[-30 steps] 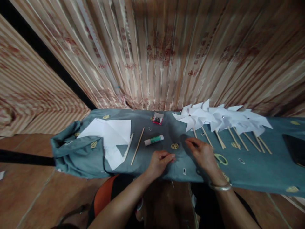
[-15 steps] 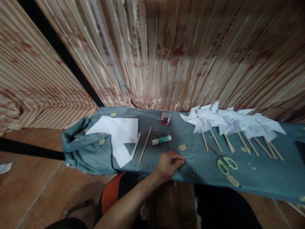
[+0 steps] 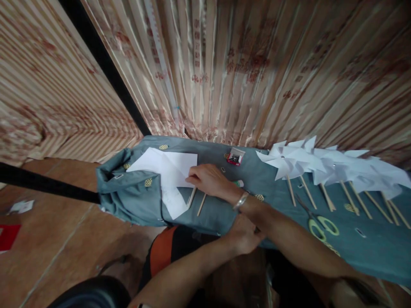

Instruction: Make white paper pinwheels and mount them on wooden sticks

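My right hand [image 3: 207, 179], with a bracelet on its wrist, reaches left across the table. Its fingers are curled together over the right edge of the white paper [image 3: 175, 164]; whether they grip the paper is hidden. Below it, two wooden sticks [image 3: 201, 204] have their upper ends covered by that hand. My left hand [image 3: 245, 233] is closed at the table's front edge, partly under my right forearm, and what it holds, if anything, cannot be seen. A glue stick [image 3: 238, 183] shows only its end past the right wrist.
A small red box [image 3: 235, 157] of dark pins lies toward the back. Several white paper pinwheels [image 3: 321, 164] on sticks overlap along the right. Scissors [image 3: 323, 226] with green handles lie before them. Curtains [image 3: 224, 85] hang behind the grey-green tablecloth [image 3: 279, 222].
My right arm has come into view from the right, its hand now at the paper. My left hand has drawn back slightly toward the table's front edge. The view has shifted a little.
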{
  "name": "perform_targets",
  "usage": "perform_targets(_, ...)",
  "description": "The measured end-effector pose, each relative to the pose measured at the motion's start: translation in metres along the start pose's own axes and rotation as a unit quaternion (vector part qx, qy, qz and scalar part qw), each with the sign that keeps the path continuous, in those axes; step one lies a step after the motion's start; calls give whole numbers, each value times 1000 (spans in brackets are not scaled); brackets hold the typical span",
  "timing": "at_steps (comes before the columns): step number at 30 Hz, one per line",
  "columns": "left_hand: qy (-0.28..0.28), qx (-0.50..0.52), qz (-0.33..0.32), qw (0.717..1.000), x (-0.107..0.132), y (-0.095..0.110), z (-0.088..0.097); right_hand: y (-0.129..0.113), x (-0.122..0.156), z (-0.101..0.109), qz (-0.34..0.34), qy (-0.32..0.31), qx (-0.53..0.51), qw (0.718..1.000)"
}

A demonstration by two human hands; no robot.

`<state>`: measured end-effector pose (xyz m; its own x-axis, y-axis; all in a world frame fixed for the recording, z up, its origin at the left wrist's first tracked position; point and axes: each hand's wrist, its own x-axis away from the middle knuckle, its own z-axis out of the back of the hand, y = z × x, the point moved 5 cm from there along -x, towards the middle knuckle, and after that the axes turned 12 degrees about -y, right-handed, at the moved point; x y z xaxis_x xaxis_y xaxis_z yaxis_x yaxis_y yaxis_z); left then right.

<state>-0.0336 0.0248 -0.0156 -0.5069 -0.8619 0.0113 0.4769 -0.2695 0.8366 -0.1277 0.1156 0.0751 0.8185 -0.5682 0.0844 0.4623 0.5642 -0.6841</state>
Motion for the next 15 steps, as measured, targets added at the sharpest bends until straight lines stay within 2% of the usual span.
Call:
perform_targets(2, -60, 17, -67, 996, 5, 4, -14, 11, -21, -19, -6, -52, 161, 986)
perform_targets(5, -78, 3, -109, 991, 11, 7, -25, 18, -34, -41, 19, -65, 287, 956)
perform_targets(8, -89, -2, -124, 988, 12, 10, -25, 22, -38, -51, 28, -61, 332, 941)
perform_targets(15, -87, 1, -138, 987, 13, 17, -13, 24, -37, -65, 56, -106, 369, 922)
